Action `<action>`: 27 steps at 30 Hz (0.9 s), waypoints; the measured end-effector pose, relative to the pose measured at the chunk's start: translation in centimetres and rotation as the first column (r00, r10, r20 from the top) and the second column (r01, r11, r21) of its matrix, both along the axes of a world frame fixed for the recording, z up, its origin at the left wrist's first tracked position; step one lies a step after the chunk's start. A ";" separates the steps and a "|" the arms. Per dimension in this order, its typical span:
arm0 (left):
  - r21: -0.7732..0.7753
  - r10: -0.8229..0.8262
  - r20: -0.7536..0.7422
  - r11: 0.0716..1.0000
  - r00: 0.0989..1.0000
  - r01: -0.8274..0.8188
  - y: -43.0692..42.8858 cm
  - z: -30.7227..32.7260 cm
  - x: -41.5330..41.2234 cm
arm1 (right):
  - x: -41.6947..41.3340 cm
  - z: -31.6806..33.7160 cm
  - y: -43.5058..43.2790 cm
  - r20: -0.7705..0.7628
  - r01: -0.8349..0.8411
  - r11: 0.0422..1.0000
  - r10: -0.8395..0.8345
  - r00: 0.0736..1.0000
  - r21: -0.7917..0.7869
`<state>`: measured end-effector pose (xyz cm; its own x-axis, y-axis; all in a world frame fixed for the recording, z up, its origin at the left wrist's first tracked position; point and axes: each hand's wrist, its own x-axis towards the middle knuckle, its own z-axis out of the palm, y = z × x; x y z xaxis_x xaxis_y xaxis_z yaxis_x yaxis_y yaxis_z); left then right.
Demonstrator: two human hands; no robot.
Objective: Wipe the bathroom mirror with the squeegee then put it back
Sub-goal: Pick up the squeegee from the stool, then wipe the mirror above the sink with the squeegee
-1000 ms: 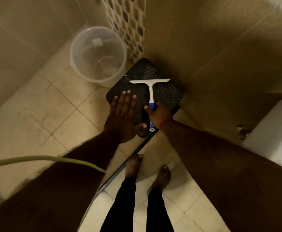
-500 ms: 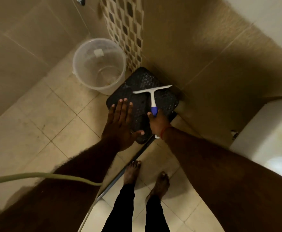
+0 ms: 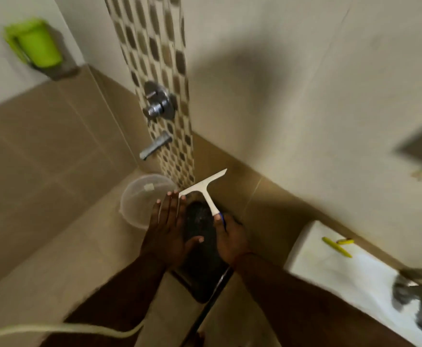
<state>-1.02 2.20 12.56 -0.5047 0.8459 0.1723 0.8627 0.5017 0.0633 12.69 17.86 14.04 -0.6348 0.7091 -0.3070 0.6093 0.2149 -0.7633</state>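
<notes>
A white squeegee (image 3: 206, 190) with a blue grip is held in the air by my right hand (image 3: 231, 237), which is closed around its handle; the blade tilts up to the right, in front of the tiled wall. Beside it my left hand (image 3: 169, 229) is flat with fingers spread and holds nothing. Below both hands a black stool (image 3: 201, 249) stands on the floor. No mirror is in view.
A clear plastic bucket (image 3: 139, 199) stands in the corner under a tap spout (image 3: 154, 145) and mixer valve (image 3: 158, 103). A green holder (image 3: 36, 45) hangs on the left wall. A white basin counter (image 3: 330, 266) with a faucet (image 3: 420, 299) sits at the right. A pale hose (image 3: 62, 330) crosses the lower left.
My right hand has lifted the squeegee off the black stool and tilted its blade. The view has swung upward, bringing the taps, green holder and basin counter into sight.
</notes>
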 end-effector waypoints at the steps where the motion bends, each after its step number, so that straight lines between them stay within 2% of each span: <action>1: 0.020 0.001 -0.019 1.000 1.000 0.000 0.5 2.3 -0.3 | -0.2 2.3 0.2 -0.055 -0.006 0.999 0.008 0.998 0.035; 6: 0.167 0.026 -0.142 0.986 0.990 -0.002 1.6 13.0 -1.6 | -0.9 13.7 0.4 -0.258 -0.046 0.991 0.078 0.963 0.125; 14: 0.360 0.112 -0.344 0.933 0.932 0.021 1.5 30.7 -6.1 | -2.5 30.8 0.0 -0.538 0.142 0.921 0.084 0.839 0.364; 18: 0.446 0.181 -0.383 0.895 0.906 0.010 1.3 38.5 -6.6 | -2.5 38.2 -0.5 -0.628 0.191 0.889 0.130 0.767 0.417; 27: 0.505 0.178 -0.489 0.856 0.854 0.111 2.1 51.3 -4.0 | -1.0 52.6 -1.6 -0.762 0.296 0.842 0.191 0.619 0.452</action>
<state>-4.99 4.30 63.89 -0.2493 0.5510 0.7964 0.8246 0.5520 -0.1238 11.64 16.26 66.62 -0.4067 0.6308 0.6609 -0.1142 0.6826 -0.7218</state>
